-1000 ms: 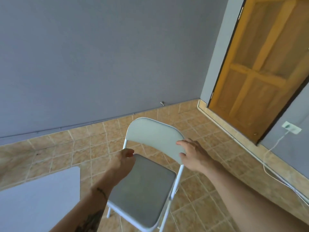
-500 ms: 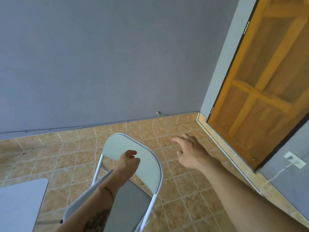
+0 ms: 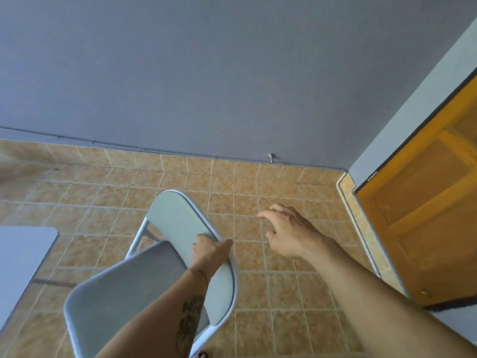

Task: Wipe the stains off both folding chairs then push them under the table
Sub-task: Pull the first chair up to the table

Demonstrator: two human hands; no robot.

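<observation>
A white folding chair (image 3: 178,223) with a grey seat stands on the tiled floor, turned so its seat points toward the lower left. My left hand (image 3: 209,250) is closed on the top edge of its backrest. My right hand (image 3: 286,231) hovers to the right of the chair, fingers spread, holding nothing and touching nothing. A corner of the white table (image 3: 23,251) shows at the left edge. No cloth is in view, and only one chair is visible.
A grey wall (image 3: 232,73) runs across the back, with a metal door stop (image 3: 271,157) at its foot. An orange wooden door (image 3: 426,208) fills the right side. Tan floor tiles (image 3: 284,293) lie between the chair and the door.
My right hand has let go of the backrest and drawn off to the right. The chair has swung round toward the table under my left hand, and my view has turned left.
</observation>
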